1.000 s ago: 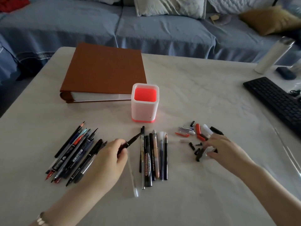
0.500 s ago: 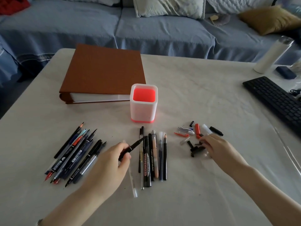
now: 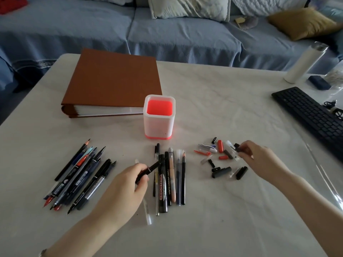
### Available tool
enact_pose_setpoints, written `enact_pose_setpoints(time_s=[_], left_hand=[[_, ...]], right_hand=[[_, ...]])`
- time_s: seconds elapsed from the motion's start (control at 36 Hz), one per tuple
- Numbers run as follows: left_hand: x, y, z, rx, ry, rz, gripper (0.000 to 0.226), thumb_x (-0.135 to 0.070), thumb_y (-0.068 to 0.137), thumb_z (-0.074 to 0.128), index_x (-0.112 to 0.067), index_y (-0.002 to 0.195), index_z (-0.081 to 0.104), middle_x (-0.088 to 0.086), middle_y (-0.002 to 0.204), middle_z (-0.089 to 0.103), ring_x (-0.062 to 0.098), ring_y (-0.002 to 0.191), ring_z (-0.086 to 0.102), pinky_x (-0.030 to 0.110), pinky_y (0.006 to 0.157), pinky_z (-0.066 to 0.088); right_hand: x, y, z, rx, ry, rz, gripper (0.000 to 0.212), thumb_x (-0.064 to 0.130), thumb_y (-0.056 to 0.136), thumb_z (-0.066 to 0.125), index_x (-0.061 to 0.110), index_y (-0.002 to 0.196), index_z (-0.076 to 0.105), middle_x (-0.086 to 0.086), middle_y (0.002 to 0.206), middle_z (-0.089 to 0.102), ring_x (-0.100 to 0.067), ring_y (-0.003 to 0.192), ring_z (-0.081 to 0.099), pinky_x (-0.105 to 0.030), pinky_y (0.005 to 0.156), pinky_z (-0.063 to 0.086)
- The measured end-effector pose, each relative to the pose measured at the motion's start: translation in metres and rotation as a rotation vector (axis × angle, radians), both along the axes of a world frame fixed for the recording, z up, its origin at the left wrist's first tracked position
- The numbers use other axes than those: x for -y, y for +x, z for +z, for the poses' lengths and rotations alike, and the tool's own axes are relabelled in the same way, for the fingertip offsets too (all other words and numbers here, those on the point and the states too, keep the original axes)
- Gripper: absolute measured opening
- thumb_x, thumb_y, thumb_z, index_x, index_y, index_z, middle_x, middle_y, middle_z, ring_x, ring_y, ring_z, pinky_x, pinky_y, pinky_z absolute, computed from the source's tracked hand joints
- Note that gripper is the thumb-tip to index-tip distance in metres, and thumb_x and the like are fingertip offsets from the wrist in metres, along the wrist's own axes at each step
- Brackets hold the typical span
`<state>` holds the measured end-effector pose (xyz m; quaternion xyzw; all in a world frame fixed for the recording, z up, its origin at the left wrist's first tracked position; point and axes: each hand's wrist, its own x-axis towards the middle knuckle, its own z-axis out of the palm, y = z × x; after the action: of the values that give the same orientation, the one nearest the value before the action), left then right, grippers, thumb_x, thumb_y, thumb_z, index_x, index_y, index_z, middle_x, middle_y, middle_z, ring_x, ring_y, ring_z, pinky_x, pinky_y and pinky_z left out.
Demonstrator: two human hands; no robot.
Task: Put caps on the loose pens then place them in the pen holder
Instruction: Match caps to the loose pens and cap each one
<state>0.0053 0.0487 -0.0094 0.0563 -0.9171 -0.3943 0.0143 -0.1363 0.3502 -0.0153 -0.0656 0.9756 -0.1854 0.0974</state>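
My left hand (image 3: 128, 184) grips a black pen (image 3: 151, 168), its tip pointing up and right over the middle row of pens (image 3: 170, 180). My right hand (image 3: 258, 156) pinches a small black cap (image 3: 237, 147) at the far edge of the scattered caps (image 3: 220, 160), which are black, red and clear. Several uncapped pens (image 3: 81, 175) lie fanned out at the left. The white pen holder (image 3: 159, 127) with a red inside stands behind the middle row and holds no pens.
A brown binder (image 3: 113, 80) lies behind and to the left of the holder. A black keyboard (image 3: 311, 114) sits at the right edge, with a white bottle (image 3: 304, 62) and a dark eraser-like block (image 3: 319, 82) behind it. A blue sofa runs along the far side.
My right hand has moved from the near side of the cap pile to its far right side and picked up a small black cap. My left hand has kept the black pen, barely moving.
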Motion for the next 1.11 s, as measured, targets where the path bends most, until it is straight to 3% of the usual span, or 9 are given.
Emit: enact_pose_setpoints(time_s=[0.08,0.17,0.33,0.56,0.64,0.72,0.81,0.92,1.11], left_hand=[[-0.003,0.000,0.000,0.020,0.016,-0.003,0.012,-0.017,0.090,0.050,-0.023,0.096,0.057,-0.006,0.086,0.066,0.012,0.078,0.062,0.029,0.074,0.051],[-0.008,0.000,-0.001,0.020,0.033,0.004,0.016,-0.017,0.090,0.050,-0.021,0.104,0.058,-0.010,0.090,0.065,0.004,0.080,0.060,0.015,0.071,0.045],[-0.015,0.000,0.001,0.011,0.038,-0.040,0.027,-0.015,0.089,0.051,-0.041,0.083,0.046,-0.013,0.082,0.062,0.008,0.076,0.060,0.015,0.072,0.043],[-0.013,0.000,0.007,0.027,0.085,-0.037,0.022,-0.017,0.090,0.049,-0.039,0.088,0.047,-0.013,0.085,0.063,0.006,0.076,0.058,0.017,0.071,0.044],[-0.012,0.001,0.010,0.030,0.115,-0.024,0.025,-0.017,0.091,0.049,-0.041,0.087,0.047,-0.012,0.085,0.063,0.005,0.079,0.058,0.016,0.073,0.044],[-0.012,0.002,0.011,0.034,0.117,-0.017,0.032,-0.016,0.090,0.050,-0.045,0.077,0.044,-0.008,0.080,0.064,0.009,0.077,0.057,0.021,0.069,0.045],[-0.013,0.003,0.013,0.029,0.158,-0.018,0.028,-0.016,0.090,0.051,-0.040,0.076,0.049,-0.003,0.077,0.065,0.016,0.072,0.058,0.024,0.065,0.045],[-0.015,0.004,0.016,0.008,0.207,-0.037,0.024,-0.016,0.089,0.053,-0.038,0.079,0.053,-0.003,0.073,0.064,0.014,0.074,0.056,0.023,0.064,0.044],[-0.015,0.008,0.023,-0.022,0.227,-0.050,0.028,-0.015,0.089,0.053,-0.042,0.079,0.052,-0.006,0.074,0.063,0.009,0.077,0.056,0.017,0.065,0.043]], right_hand=[[-0.015,0.008,0.008,0.101,-0.020,0.075,0.018,0.016,0.089,0.052,0.031,0.099,0.047,0.007,0.082,0.063,-0.021,0.077,0.057,-0.034,0.070,0.044],[-0.024,0.017,0.004,0.136,0.162,0.145,0.021,0.018,0.092,0.045,0.034,0.102,0.056,0.011,0.092,0.058,-0.017,0.087,0.056,-0.031,0.078,0.046],[-0.027,0.030,-0.011,0.040,0.309,0.232,0.028,0.024,0.094,0.041,0.036,0.115,0.055,0.010,0.096,0.048,-0.015,0.082,0.053,-0.025,0.070,0.043],[-0.020,0.033,-0.015,-0.089,0.320,0.314,0.022,0.031,0.091,0.051,0.029,0.111,0.058,0.011,0.091,0.041,-0.012,0.075,0.045,-0.023,0.064,0.039],[-0.009,0.036,-0.016,-0.202,0.100,0.220,0.018,0.022,0.085,0.060,0.023,0.103,0.066,0.005,0.101,0.046,-0.020,0.083,0.052,-0.028,0.071,0.041],[0.020,0.041,-0.006,-0.263,-0.217,0.091,0.018,0.012,0.083,0.062,0.017,0.099,0.069,0.002,0.101,0.046,-0.012,0.094,0.042,-0.023,0.084,0.034],[0.058,0.052,0.013,-0.151,-0.608,0.022,0.021,0.006,0.086,0.056,0.025,0.086,0.064,0.004,0.084,0.061,-0.005,0.076,0.056,-0.007,0.069,0.040],[0.099,0.068,0.032,-0.077,-1.015,-0.110,0.020,0.000,0.087,0.053,0.017,0.080,0.059,0.010,0.063,0.067,0.002,0.056,0.059,-0.007,0.055,0.044],[0.125,0.081,0.034,0.011,-1.242,-0.226,0.017,-0.002,0.086,0.053,0.014,0.091,0.058,0.003,0.064,0.069,-0.006,0.060,0.065,-0.014,0.060,0.052]])
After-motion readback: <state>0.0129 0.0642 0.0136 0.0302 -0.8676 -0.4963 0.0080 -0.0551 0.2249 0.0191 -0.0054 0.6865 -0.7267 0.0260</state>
